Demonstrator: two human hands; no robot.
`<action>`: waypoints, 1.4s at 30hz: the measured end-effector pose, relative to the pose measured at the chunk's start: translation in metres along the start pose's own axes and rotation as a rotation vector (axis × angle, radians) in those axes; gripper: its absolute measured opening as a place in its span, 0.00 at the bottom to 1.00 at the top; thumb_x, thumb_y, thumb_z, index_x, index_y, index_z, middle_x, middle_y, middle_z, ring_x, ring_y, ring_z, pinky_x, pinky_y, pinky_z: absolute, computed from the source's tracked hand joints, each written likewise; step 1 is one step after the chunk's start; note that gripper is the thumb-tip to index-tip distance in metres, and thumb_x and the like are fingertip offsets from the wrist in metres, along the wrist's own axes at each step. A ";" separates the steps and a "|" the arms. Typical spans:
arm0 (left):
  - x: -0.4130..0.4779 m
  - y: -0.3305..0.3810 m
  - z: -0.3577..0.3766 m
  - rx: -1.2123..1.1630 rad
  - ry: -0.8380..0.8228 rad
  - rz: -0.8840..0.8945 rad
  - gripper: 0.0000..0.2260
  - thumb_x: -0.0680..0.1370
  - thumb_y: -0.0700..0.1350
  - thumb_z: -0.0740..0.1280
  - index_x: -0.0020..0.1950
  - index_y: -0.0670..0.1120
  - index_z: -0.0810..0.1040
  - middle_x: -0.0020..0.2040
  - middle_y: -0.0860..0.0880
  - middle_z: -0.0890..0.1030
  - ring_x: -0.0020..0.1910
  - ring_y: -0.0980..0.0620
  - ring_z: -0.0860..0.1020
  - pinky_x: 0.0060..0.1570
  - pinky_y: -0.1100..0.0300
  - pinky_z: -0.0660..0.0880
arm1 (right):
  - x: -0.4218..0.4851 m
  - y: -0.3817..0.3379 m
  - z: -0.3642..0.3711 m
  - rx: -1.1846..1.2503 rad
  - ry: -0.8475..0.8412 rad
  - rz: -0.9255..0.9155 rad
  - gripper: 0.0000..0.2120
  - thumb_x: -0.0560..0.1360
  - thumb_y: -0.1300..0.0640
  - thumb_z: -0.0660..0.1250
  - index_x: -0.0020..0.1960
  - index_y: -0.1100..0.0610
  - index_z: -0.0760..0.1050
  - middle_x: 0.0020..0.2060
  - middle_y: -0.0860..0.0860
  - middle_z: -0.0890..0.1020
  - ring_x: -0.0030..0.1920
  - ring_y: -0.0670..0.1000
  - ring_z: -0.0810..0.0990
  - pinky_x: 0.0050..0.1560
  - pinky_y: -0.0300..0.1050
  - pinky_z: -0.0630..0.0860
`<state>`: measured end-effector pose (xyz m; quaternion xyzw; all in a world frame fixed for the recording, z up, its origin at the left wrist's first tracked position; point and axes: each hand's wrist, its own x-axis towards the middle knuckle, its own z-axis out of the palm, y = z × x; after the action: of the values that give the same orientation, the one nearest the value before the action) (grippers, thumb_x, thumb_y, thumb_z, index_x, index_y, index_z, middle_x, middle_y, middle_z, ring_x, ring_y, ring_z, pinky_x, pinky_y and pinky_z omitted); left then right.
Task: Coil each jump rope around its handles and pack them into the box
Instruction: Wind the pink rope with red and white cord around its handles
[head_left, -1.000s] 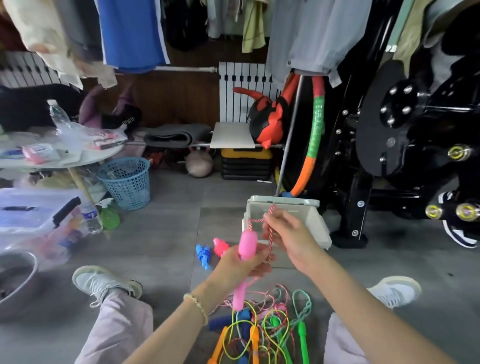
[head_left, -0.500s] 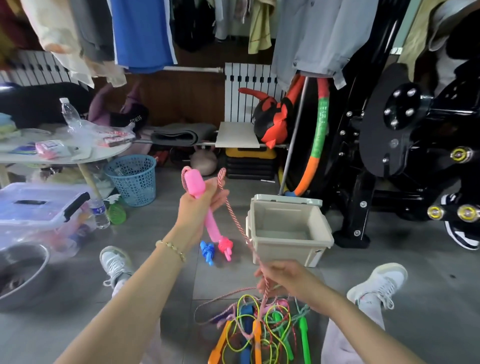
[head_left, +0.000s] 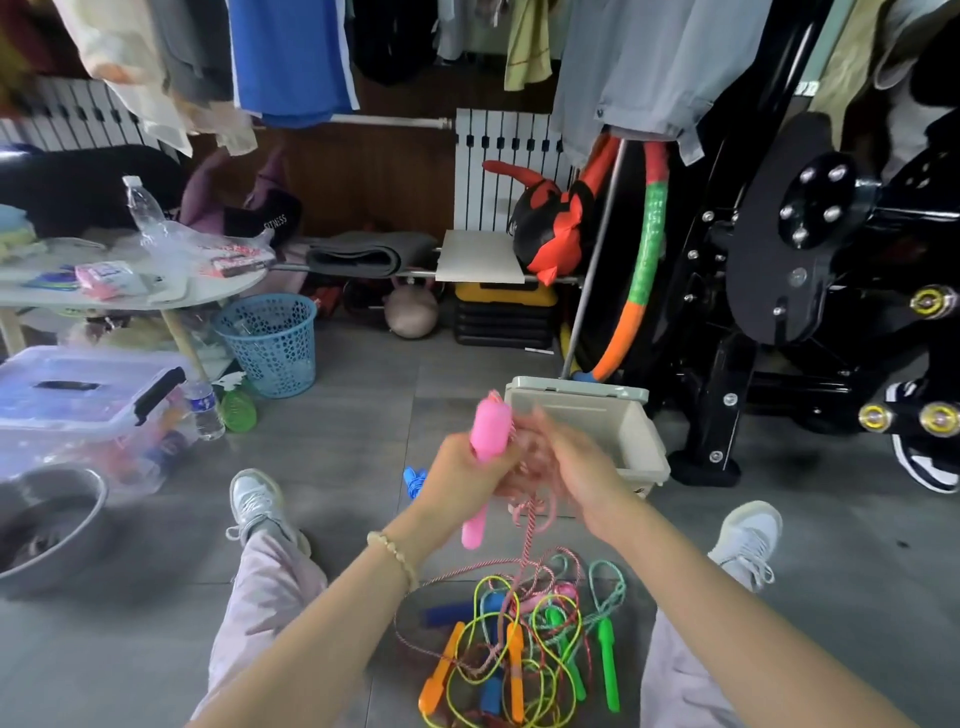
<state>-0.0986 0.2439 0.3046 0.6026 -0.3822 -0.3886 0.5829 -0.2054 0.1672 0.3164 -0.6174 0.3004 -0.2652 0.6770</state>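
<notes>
My left hand (head_left: 467, 473) grips the pink jump-rope handles (head_left: 488, 431) upright in front of me. My right hand (head_left: 576, 467), blurred by motion, sits close beside them and holds the pink-and-white rope (head_left: 530, 519), which hangs down to the floor. The beige box (head_left: 639, 441) stands open on the floor just beyond my hands. A tangled pile of jump ropes (head_left: 519, 639) with orange, green and blue handles lies between my legs. A small blue coiled rope (head_left: 413, 480) lies on the floor, partly hidden behind my left hand.
A blue mesh basket (head_left: 270, 343), a clear lidded storage bin (head_left: 78, 400), a metal bowl (head_left: 47, 519) and bottles stand on the left. Black exercise equipment (head_left: 779, 260) fills the right. My shoes (head_left: 748, 540) flank the pile.
My left hand came down from head height with the pink handles to in front of the box. My right hand rose from the pile to meet it, bringing the rope.
</notes>
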 end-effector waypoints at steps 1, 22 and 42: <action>0.003 0.009 -0.003 -0.042 0.049 0.006 0.07 0.78 0.41 0.67 0.43 0.38 0.79 0.30 0.49 0.83 0.26 0.55 0.81 0.27 0.66 0.75 | -0.004 0.005 0.003 0.076 -0.063 0.032 0.17 0.77 0.45 0.57 0.57 0.53 0.77 0.45 0.52 0.84 0.42 0.49 0.82 0.37 0.39 0.77; 0.005 -0.010 0.004 -0.010 -0.120 -0.032 0.05 0.78 0.40 0.66 0.49 0.38 0.78 0.36 0.48 0.85 0.34 0.52 0.84 0.36 0.61 0.80 | 0.004 0.014 0.002 0.027 0.196 -0.031 0.15 0.80 0.51 0.58 0.53 0.60 0.79 0.42 0.53 0.83 0.39 0.46 0.81 0.36 0.35 0.77; 0.039 0.031 -0.022 -0.239 0.034 0.064 0.13 0.79 0.39 0.64 0.62 0.48 0.67 0.47 0.47 0.84 0.37 0.48 0.84 0.34 0.61 0.80 | -0.022 0.046 0.013 -0.207 -0.234 -0.035 0.11 0.80 0.60 0.57 0.52 0.65 0.76 0.41 0.54 0.83 0.41 0.44 0.81 0.49 0.35 0.75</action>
<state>-0.0631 0.2158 0.3352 0.5228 -0.3425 -0.4022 0.6690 -0.2120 0.1965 0.2735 -0.7155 0.2343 -0.1705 0.6356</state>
